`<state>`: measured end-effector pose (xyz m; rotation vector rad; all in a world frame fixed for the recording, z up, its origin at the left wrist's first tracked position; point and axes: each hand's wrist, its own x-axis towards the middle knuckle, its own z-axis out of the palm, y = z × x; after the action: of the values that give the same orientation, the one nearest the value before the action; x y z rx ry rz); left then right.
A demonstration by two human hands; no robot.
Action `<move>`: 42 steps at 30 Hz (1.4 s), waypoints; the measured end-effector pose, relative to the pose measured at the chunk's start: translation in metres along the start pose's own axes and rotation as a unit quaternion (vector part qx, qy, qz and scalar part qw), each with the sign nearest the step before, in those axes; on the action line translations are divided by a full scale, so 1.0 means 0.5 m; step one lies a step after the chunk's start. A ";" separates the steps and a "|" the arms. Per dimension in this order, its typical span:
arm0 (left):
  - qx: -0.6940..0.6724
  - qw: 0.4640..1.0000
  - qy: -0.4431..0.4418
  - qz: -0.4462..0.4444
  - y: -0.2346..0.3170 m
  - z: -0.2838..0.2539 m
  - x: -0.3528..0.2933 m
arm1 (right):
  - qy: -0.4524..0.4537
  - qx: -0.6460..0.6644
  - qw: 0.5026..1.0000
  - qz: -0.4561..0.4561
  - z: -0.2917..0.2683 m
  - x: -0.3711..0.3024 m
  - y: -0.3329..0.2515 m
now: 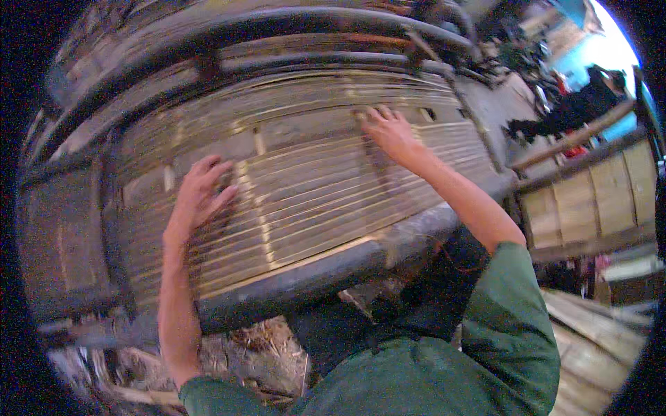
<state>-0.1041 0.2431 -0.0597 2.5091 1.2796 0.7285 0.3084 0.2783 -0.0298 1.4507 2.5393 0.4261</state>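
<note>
A wide panel of narrow bamboo slats [312,197] lies in front of me, set in a frame of thick, dark poles. My left hand [202,188] is over the left part of the slats, its fingers apart and nothing in them; whether it touches is blurred. Farther off and to the right, my right hand [390,130] rests with fingers stretched out at a flat, wider strip [309,127] that runs across the panel. Small dark holes show in that strip just right of my right hand. The thick front pole [298,291] passes between the panel and my body.
Curved dark poles [277,26] rise along the far side. At the right stands another framed piece with pale, broad slats [600,197]. Beyond it a person in dark clothes [583,104] is bent over. Shavings and scraps [270,350] litter the ground below the front pole.
</note>
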 end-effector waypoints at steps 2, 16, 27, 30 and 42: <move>-0.008 1.000 0.007 0.012 0.015 0.000 0.011 | 0.005 -0.017 1.000 -0.021 0.022 -0.004 0.060; 0.037 0.993 0.072 -0.081 -0.045 -0.010 0.004 | 0.028 -0.019 0.997 0.069 0.036 -0.122 0.193; 0.149 0.980 0.118 -0.056 -0.147 0.033 -0.008 | -0.233 0.451 0.838 0.201 -0.231 -0.677 0.168; 0.154 0.981 0.111 -0.037 -0.211 0.077 -0.001 | -0.170 0.366 0.901 0.162 -0.187 -0.627 0.211; 0.306 0.923 -0.092 -0.214 -0.118 0.036 0.014 | 0.347 0.310 0.877 0.115 0.074 0.078 -0.069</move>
<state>-0.1322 0.2839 -0.0973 2.4721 2.1334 -0.0264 0.2719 0.3010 -0.0771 2.1533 3.2817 0.1756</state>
